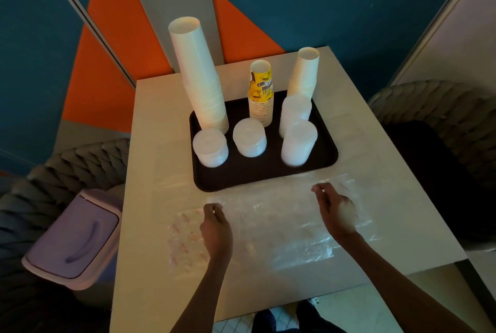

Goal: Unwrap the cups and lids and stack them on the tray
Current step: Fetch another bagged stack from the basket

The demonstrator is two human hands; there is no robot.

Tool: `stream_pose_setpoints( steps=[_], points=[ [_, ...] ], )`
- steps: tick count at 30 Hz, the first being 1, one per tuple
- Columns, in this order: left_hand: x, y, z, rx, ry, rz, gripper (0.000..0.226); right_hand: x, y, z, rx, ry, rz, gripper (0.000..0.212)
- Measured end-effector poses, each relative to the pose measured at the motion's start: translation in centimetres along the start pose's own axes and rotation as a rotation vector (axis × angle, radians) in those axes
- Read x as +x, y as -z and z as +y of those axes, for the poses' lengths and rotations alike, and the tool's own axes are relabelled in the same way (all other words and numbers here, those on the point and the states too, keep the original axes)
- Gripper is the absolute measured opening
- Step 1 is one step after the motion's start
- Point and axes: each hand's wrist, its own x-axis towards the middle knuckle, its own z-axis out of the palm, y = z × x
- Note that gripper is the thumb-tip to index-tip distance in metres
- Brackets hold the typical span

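A dark tray (257, 177) on the table carries a tall white cup stack (198, 75), a shorter stack of yellow printed cups (261, 93) and a white cup stack (304, 72) at the back right. Several stacks of translucent lids (210, 147) stand in front of the cups. Clear plastic wrapping (281, 222) lies flat on the table before the tray. My left hand (216, 228) pinches the wrap's far edge. At its right part, my right hand (335, 209) pinches the same edge.
A lilac bin with a swing lid (72, 238) stands on the floor left of the white table (150, 118). Grey woven chairs (442, 107) flank the table on both sides. A second printed wrapper (185, 238) lies under the clear one.
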Motion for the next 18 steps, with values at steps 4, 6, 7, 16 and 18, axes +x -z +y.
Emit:
stream_pose_setpoints(
  steps=[4, 6, 7, 16, 18],
  points=[
    [-1.0, -1.1, -1.3, 0.077, 0.009, -0.053, 0.022, -1.5, 0.1, 1.6, -0.174, -0.110, -0.033, 0.034],
    [-1.2, -1.4, -2.1, 0.126, 0.026, -0.087, 0.023, -2.5, -0.3, 2.6, -0.231, -0.191, -0.030, 0.017],
    [-1.3, -1.5, -2.6, 0.150, 0.039, -0.104, 0.023, -2.9, -0.4, 3.1, -0.234, -0.229, -0.029, 0.014],
    [-0.9, -1.4, -3.5, 0.258, 0.150, -0.107, 0.030, -5.0, -4.0, 0.6, -0.205, 0.041, -0.182, 0.026],
    [-0.5, -1.1, -3.5, 0.261, 0.108, -0.089, 0.026, -5.0, -5.3, -0.4, -0.191, 0.141, -0.248, 0.027]
  ],
)
